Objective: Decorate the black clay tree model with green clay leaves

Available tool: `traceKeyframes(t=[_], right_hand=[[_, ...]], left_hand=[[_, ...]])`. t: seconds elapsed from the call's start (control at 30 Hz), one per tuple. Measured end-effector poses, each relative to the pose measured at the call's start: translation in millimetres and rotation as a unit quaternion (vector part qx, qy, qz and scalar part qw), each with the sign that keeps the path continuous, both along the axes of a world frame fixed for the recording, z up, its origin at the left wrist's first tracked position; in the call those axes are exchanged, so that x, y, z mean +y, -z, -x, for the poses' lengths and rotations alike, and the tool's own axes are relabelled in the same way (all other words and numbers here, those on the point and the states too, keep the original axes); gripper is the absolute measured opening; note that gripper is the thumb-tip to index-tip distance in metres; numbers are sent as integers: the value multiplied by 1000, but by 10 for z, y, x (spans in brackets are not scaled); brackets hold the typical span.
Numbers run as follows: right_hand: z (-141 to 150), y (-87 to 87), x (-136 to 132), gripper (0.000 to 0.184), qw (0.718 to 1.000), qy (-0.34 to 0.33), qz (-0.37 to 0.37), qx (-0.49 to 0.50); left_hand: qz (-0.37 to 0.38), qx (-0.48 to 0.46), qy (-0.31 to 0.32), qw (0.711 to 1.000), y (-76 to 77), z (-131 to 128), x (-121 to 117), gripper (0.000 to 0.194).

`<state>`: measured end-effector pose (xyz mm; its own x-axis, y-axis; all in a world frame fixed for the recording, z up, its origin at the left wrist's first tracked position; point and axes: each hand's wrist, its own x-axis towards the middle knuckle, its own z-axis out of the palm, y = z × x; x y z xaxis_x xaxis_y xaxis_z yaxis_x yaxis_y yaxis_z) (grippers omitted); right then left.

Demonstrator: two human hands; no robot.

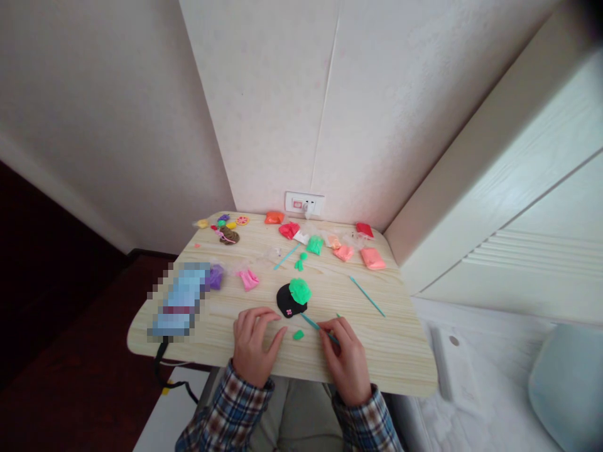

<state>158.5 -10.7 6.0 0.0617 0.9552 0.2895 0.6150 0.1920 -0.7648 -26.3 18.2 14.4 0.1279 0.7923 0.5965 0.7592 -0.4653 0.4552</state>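
My right hand [346,358] pinches a teal modelling tool [311,322], whose tip points up and left toward a black clay piece [285,300]. A ruffled green clay clump [300,290] covers the upper right of that black piece, and a small pink flower shape [289,312] sits on its lower part. My left hand [255,342] rests at the near left with thumb and fingers curved apart, nothing between them. Between my hands lies a small green clay lump [298,335]. A little green clay figure [301,262] lies beyond the black piece.
Clay packets lie about the table [226,333]: purple [215,277], pink [248,279], green [315,245], salmon [374,258]. Another teal tool [367,296] lies at right. A blurred-out device [181,300] is at left, with a brown coiled piece [228,235] behind. A wall socket [304,203] is at the back.
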Motion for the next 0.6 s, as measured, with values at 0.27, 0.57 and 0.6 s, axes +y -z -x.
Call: traceKeyframes(t=[0.27, 0.57, 0.6], right_hand=[[-2, 13, -7, 14, 1000, -1, 5, 0], [12, 7, 4, 14, 1000, 7, 26, 3], [12, 9, 4, 14, 1000, 8, 26, 3]], left_hand=[[31, 63, 65, 995, -6, -188, -82, 16], [41, 44, 67, 996, 36, -190, -36, 6], [40, 40, 69, 996, 40, -188, -34, 6]])
